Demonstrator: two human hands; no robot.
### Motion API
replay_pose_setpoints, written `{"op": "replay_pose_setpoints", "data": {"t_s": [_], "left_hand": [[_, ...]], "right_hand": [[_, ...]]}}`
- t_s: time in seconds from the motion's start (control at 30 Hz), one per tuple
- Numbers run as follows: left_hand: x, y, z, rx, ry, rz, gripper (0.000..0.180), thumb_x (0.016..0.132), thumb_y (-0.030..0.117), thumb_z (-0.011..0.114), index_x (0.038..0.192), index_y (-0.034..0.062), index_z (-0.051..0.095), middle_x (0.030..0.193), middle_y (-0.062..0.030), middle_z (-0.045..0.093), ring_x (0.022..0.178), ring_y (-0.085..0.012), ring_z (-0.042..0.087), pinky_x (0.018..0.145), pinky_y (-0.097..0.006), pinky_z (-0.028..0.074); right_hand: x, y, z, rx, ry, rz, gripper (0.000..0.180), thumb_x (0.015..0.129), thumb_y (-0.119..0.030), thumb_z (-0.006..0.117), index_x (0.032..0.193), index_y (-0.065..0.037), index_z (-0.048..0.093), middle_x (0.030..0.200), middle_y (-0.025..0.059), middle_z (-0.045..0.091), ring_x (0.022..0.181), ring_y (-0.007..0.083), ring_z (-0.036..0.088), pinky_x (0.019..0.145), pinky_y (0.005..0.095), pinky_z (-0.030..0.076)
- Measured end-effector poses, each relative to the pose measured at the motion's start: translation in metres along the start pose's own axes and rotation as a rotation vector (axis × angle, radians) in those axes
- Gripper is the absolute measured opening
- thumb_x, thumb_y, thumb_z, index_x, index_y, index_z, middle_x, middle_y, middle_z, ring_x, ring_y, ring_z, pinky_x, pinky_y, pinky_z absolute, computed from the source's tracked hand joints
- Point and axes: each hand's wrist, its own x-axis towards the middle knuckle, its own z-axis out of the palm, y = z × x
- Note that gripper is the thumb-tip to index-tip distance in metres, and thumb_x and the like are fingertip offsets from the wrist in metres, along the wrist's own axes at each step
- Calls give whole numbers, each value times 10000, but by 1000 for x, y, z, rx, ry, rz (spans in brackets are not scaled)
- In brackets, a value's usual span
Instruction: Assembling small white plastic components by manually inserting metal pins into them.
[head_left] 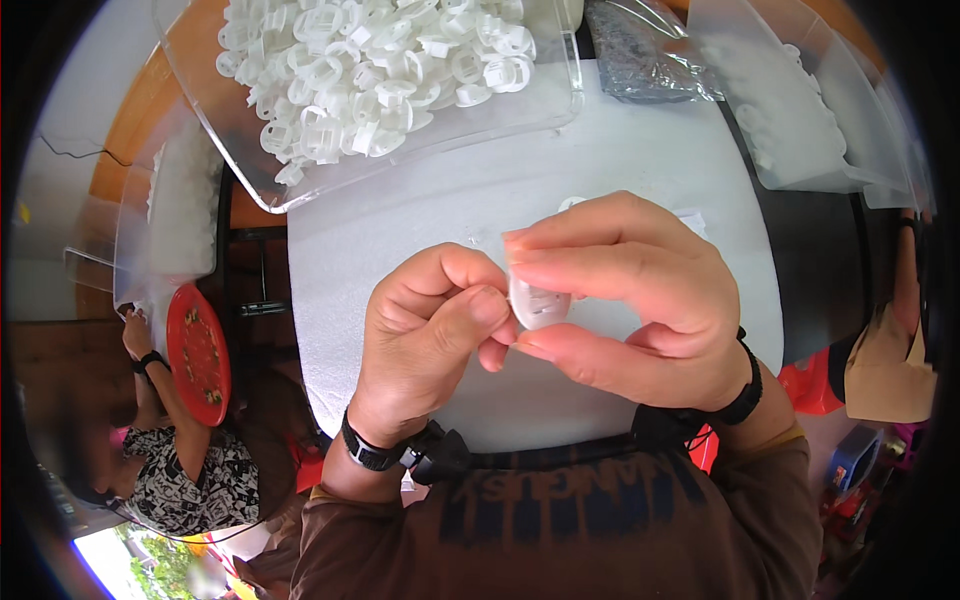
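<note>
I'm pinching a small white piece (541, 306) with my left hand (425, 335) and right hand (660, 300), over the white worktop (640, 150)!

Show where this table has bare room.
Free: the left of the table, between its edge and the left hand; the patch right of the bin, in front of the bag. Crowded: the bin, heaped with white parts, and the middle, where the right hand meets the left.

The head-worn fisheye view (straight edges bowed) looks down from close above the white table (660, 145).
</note>
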Motion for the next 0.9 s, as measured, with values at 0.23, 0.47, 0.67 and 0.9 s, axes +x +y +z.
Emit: {"op": "replay_pose_setpoints", "data": {"t_s": [0.23, 0.47, 0.67, 0.9], "left_hand": [[-12, 6, 9, 2, -2, 34, 124, 884, 116, 571, 904, -6, 562, 768, -62, 615, 646, -82, 568, 520, -190, 464], [-20, 14, 15, 64, -50, 0, 150, 876, 123, 587, 939, -12, 569, 813, -73, 618, 697, -103, 582, 577, -214, 477], [-34, 15, 24, 463, 25, -25, 222, 856, 61, 582, 1053, -38, 558, 944, -82, 599, 840, -129, 581, 710, -237, 466], [-70, 4, -9, 541, 252, -153, 151, 858, 30, 554, 993, -32, 580, 869, -66, 609, 750, -92, 550, 679, -212, 443]], "right_hand": [[-1, -11, 1, -11, 6, -72, 378, 677, 17, 728, 1040, -16, 627, 1049, 130, 588, 826, 187, 619, 682, 265, 491], [-7, -23, -5, 9, -20, -27, 379, 687, 16, 721, 1052, -14, 622, 1052, 134, 590, 829, 184, 610, 689, 269, 482], [-8, -48, -55, -314, 89, 1, 293, 697, -25, 707, 978, -33, 625, 951, 110, 632, 783, 196, 603, 660, 274, 478], [1, -51, -180, -816, 590, 354, 330, 814, -160, 650, 1117, -41, 597, 1023, 36, 592, 802, 84, 565, 731, 230, 444]]}}
